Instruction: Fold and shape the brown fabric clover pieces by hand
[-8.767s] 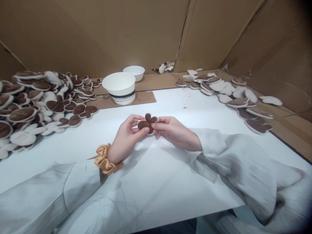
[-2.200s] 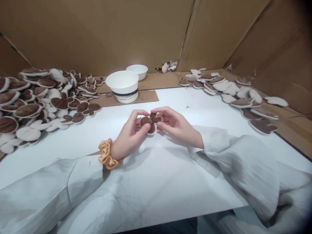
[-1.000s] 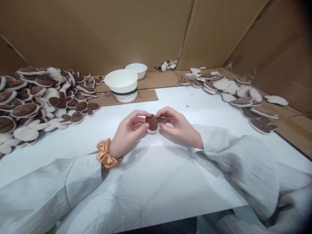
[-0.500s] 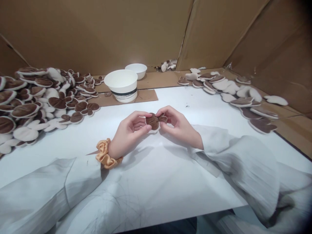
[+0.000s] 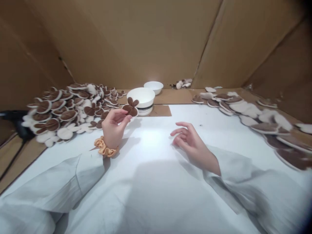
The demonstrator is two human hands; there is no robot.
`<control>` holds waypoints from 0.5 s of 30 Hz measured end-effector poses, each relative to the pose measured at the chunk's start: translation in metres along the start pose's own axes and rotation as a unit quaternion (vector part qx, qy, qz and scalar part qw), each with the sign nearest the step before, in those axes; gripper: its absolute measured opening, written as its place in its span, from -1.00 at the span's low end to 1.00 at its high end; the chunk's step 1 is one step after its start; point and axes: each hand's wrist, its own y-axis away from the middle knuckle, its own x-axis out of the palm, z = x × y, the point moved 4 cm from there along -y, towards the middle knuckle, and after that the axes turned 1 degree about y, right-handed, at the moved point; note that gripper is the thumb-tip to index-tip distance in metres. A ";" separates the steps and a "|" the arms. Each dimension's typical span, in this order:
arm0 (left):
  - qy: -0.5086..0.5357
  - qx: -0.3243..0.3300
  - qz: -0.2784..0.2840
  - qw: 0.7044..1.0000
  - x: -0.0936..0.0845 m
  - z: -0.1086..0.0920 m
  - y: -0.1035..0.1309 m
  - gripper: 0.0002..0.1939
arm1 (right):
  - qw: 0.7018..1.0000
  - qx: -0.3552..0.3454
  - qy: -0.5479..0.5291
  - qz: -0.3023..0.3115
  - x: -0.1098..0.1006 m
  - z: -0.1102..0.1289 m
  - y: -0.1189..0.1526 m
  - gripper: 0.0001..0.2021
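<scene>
My left hand (image 5: 114, 126), with a gold scrunchie (image 5: 105, 148) at the wrist, pinches a small brown plush piece (image 5: 131, 108) by its lower edge. The piece has a white rim and two ear-like lobes pointing up, and it overlaps the front of the larger white bowl (image 5: 143, 96) in view. My right hand (image 5: 188, 139) hovers over the white tabletop (image 5: 156, 149), fingers apart and slightly curled, holding nothing. To the left of my left hand lies a big pile of similar brown and white pieces (image 5: 69, 115).
A smaller white bowl (image 5: 154, 87) stands behind the larger one. More brown and white pieces (image 5: 246, 110) are spread along the right side. Cardboard walls (image 5: 131, 39) enclose the table, and a black object with a cable (image 5: 20, 125) is at the far left.
My hands have moved apart. My right hand has let go of the plush piece, while my left hand has carried it left and up toward the bowl. The camera view has shifted.
</scene>
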 end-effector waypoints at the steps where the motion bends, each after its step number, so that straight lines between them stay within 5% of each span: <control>1: -0.006 0.002 -0.025 1.000 -0.010 0.006 -0.006 -0.78 | 1.000 0.006 0.000 0.002 0.000 -0.003 0.001 -0.67; 8: -0.083 0.023 -0.182 0.980 -0.076 0.042 -0.042 -0.77 | 0.997 0.038 0.060 0.032 -0.001 -0.015 0.009 -0.67; 15: -0.123 0.008 -0.295 0.947 -0.143 0.058 -0.079 -0.79 | 0.991 0.073 0.103 0.043 -0.004 -0.028 0.012 -0.65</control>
